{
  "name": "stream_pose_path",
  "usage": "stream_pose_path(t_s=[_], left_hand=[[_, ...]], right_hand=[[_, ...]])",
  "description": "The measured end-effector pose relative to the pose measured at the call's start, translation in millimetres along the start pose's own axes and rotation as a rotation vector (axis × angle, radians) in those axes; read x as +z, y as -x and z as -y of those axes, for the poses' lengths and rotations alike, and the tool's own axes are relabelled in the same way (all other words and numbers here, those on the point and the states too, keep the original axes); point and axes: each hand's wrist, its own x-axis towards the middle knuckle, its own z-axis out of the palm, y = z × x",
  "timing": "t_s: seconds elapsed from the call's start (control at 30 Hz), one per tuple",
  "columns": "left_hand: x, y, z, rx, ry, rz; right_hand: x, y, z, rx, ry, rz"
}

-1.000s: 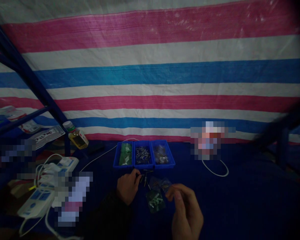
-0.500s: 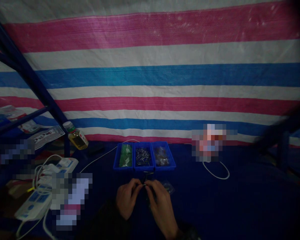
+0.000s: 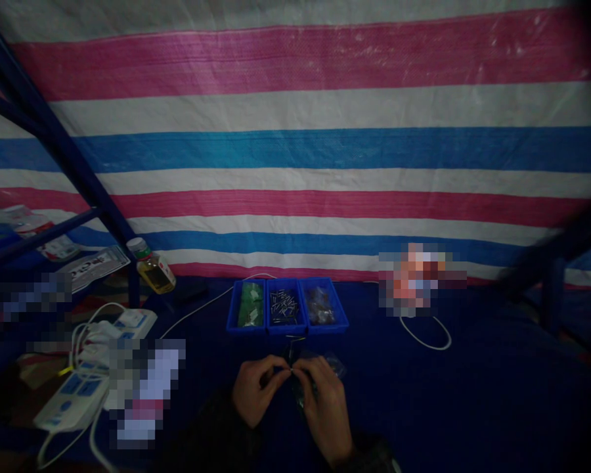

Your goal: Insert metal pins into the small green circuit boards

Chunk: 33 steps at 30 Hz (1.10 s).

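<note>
My left hand (image 3: 257, 391) and my right hand (image 3: 326, 407) meet low in the middle of the view, thumbs and index fingertips pinched together. Between the fingertips sits a tiny pale piece, too small to name. Just beyond the fingers lie a few thin dark metal pins (image 3: 295, 338) on the blue surface. A clear plastic bag (image 3: 335, 363) shows partly behind my right hand. Farther off stand three joined blue bins: the left bin (image 3: 231, 315) holds green packets (image 3: 251, 305), the middle one short metal pins (image 3: 284, 305), the right one clear bags (image 3: 320, 305).
To the left are a white power strip (image 3: 62, 410) with plugs and cables, and a bottle of yellow liquid (image 3: 155, 272). A white cable loop (image 3: 426, 345) lies at the right beside a blurred item. Blue metal bars (image 3: 88, 197) frame the left; a striped tarp (image 3: 325, 151) hangs behind.
Both hands stay pinched together and sit slightly lower, a little to the right in view. The bins and other things shift slightly with the camera.
</note>
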Motion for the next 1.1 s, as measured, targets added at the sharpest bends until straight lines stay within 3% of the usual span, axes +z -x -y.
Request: stream_pose_path(t_s=[0.4, 0.5, 0.63, 0.73, 0.9, 1.0, 1.1], left_hand=[[1.6, -0.3, -0.5, 0.281, 0.004, -0.068], [1.6, 3.1, -0.5, 0.219, 0.045, -0.067], [-1.1, 9.5, -1.7, 0.058, 0.089, -0.058], [-1.8, 11.2, -2.9, 0.027, 0.086, -0.050], [1.8, 9.1, -5.0, 0.044, 0.070, -0.020], [2.2, 7.5, -8.2, 0.025, 0.048, 0.032], [0.4, 7.1, -10.6, -0.006, 0.033, 0.006]], right_hand=[[4.0, -0.4, 4.2, -0.005, 0.052, -0.017], [3.8, 0.0, 5.6, -0.029, 0.098, -0.053], [3.2, 3.3, 3.3, -0.137, 0.194, -0.252], [2.2, 4.1, 1.3, -0.226, 0.227, -0.326], [1.1, 5.1, 1.0, -0.238, 0.147, -0.301], [1.8, 7.5, 3.6, -0.206, 0.133, -0.234], [2.4, 8.8, 8.0, -0.133, 0.114, -0.229]])
